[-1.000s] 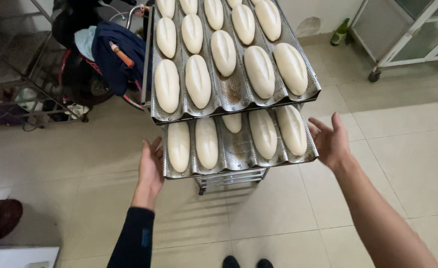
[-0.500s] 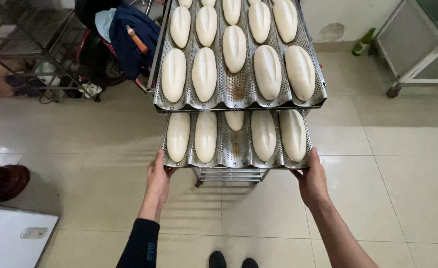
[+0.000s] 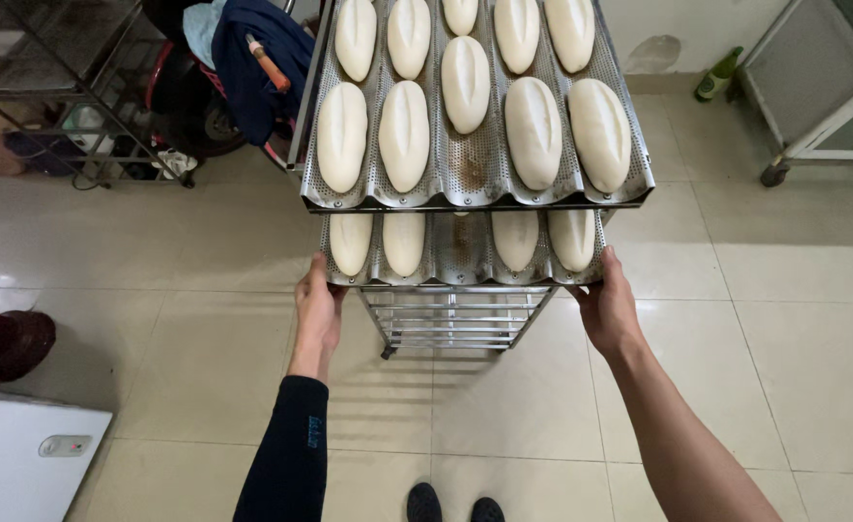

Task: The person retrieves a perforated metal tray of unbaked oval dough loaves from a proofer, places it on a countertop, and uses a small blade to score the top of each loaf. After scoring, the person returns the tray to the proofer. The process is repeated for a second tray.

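My left hand (image 3: 318,307) and right hand (image 3: 608,307) grasp near corners of lower tray (image 3: 461,263), fingers curled under its edge, 1 hand per side, both equally near. Tray lies straight ahead, between hands, long channels running away from me, seated in rack (image 3: 453,324) under upper tray (image 3: 473,179). Count: 2 trays; 4 dough loaves (image 3: 351,242) visible on lower; 10 on upper, some cropped.

Beige floor tiles (image 3: 784,338) run under a wire shelf (image 3: 49,87) at far left, a dark blue jacket (image 3: 252,68) draped over a motorbike (image 3: 189,106) beside it, a green bottle (image 3: 716,75) by the back wall, a wheeled cabinet (image 3: 823,87) at right, and a white box (image 3: 20,454) at lower left.
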